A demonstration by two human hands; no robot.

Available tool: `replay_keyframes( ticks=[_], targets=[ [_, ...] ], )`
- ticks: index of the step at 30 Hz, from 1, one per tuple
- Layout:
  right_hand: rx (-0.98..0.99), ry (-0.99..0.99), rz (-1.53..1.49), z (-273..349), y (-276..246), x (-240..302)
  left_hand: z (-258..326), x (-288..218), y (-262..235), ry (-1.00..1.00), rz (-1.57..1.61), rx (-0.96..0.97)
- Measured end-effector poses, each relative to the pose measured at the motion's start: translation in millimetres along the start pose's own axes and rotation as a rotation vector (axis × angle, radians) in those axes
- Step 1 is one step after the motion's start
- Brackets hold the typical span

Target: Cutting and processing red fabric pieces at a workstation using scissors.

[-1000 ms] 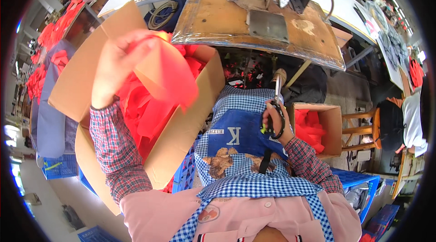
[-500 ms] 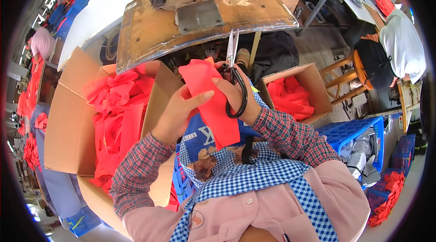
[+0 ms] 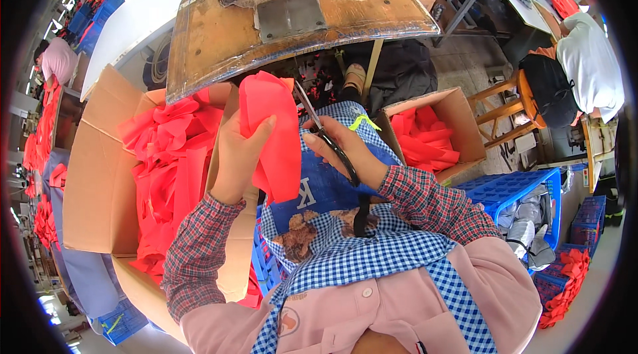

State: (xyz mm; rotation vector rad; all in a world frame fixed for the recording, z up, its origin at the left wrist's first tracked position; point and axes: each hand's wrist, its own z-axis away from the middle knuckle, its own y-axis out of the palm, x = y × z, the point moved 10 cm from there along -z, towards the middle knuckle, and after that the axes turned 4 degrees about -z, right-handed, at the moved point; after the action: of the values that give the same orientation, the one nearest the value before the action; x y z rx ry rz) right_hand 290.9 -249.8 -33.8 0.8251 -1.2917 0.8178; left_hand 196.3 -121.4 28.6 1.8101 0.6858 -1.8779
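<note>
The red cloth (image 3: 274,138) is hanging above the lap, between the two boxes, and I am not able to tell if it is one piece or several laid together. The left hand (image 3: 239,158) is gripping it by its left side, with the thumb pressing on the front. The right hand (image 3: 349,150) is gripping the scissors (image 3: 311,111), its fingers curling about the black handles, while the blades are pointing up and to the left. Their tip is coming just beside the upper right corner of the cloth; whether it is touching, I cannot tell. Behind the cloth, the checked apron (image 3: 372,258) is covering the lap. On the left, the big box (image 3: 100,181) is standing open and holding a heap of red strips (image 3: 173,155). On the right, the small box (image 3: 467,118) is holding more red pieces (image 3: 422,141). Beyond the hands I am seeing the wooden table (image 3: 222,45), with a dark plate (image 3: 290,16) lying on it. Farther right, a blue crate (image 3: 557,211) is carrying grey bundles (image 3: 525,228), and a person in white (image 3: 588,65) is sitting on a stool (image 3: 528,105).
</note>
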Motion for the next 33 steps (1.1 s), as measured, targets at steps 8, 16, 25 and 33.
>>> replay_keyframes(
  ticks=[8, 16, 25, 33],
  targets=[
    [0.029, 0.01, 0.023, -4.2, 6.6, 5.3, 1.7, 6.0, 5.2, 0.03, -0.148, 0.022],
    [0.013, 0.026, -0.015, -1.8, 4.9, 10.0, 1.7, 8.0, 6.9, 0.039, -0.179, 0.037],
    [0.006, 0.086, -0.04, 3.4, -2.3, -2.1, -0.3, 7.9, 9.3, 0.01, -0.15, 0.071],
    [0.001, 0.011, -0.005, 4.5, -2.5, 3.7, 0.4, 17.5, 12.5, -0.036, -0.223, 0.165]
  ],
)
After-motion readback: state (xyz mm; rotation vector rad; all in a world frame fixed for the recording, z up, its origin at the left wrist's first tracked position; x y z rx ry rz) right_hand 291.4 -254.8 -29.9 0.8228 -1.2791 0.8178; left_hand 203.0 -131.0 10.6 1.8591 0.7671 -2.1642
